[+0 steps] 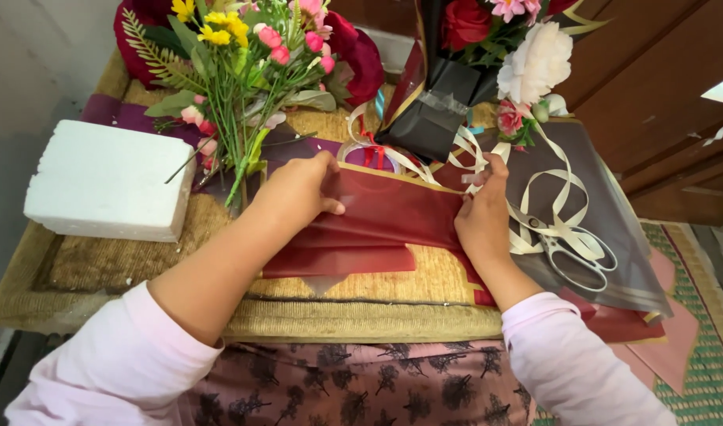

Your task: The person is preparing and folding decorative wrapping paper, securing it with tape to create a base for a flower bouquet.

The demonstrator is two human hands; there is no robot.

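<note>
A sheet of dark red wrapping paper lies across the middle of the worktop, partly folded over itself so that a lower flap sits toward the near edge, and a thin gold border shows along its far edge. The left hand rests on the paper's left end, fingers curled and the thumb pressed down on the sheet, so its grip is closed on the paper. The right hand stands at the paper's right end with its fingers pinched on the upper corner, its grip likewise closed on the sheet. Both arms wear pale pink sleeves. Just right of the right hand a pair of white-handled scissors lies on a dark brown wrapping sheet, tangled with loops of cream ribbon. Behind the red paper a bouquet wrapped in black paper leans with red, pink and white flowers. To the far left, a loose bunch of yellow and pink artificial flowers lies with its green stems pointing at the left hand. A white foam block sits at the left end of the worktop, well apart from the paper.
</note>
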